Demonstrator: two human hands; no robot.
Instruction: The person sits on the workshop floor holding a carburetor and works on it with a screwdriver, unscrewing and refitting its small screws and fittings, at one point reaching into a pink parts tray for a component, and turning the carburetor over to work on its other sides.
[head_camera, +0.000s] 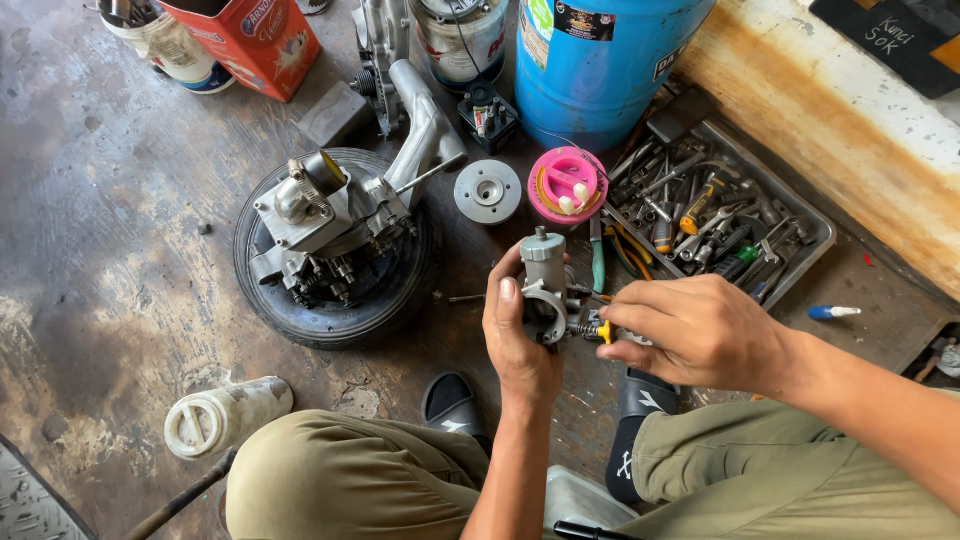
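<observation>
My left hand grips a grey metal carburetor upright above the floor, thumb on its round throat. My right hand pinches a small screw with a spring and a yellow tip at the carburetor's right side; its fingers hide part of that side. A small engine rests on a black tyre to the left of my hands.
A metal tray of hand tools lies at the right, a blue drum behind it. A pink round lid and a grey disc lie near the drum. A white bottle lies by my left knee. Black sandals are below my hands.
</observation>
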